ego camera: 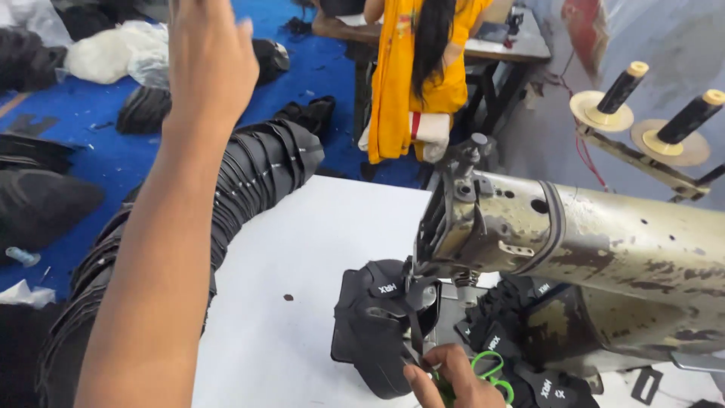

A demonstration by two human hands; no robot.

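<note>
**Right hand on snips at the needle, left arm up and away**

Black shoe-upper piece (381,325) sits on the machine bed under the presser foot, at the bottom centre of view. Its lower edge is cut off by the frame. More black pieces (529,355) are bunched behind it under the machine arm, and I can't separate them.

My right hand (445,381) is at the bottom edge, only partly in frame, fingers curled around green-handled snips (491,372). The blades are hidden, so I can't tell whether they're cutting anything. Thumb rests just beside the black piece.

My left hand (211,57) is raised high, back to camera, fingers loosely spread with the tips cut off at the top. Nothing visible in it, but the palm is hidden.

The worn sewing machine (604,242) spans the right side. A stacked row of black pieces (257,174) trails along the white table's (302,242) left edge. A person in yellow (415,68) stands beyond.
</note>
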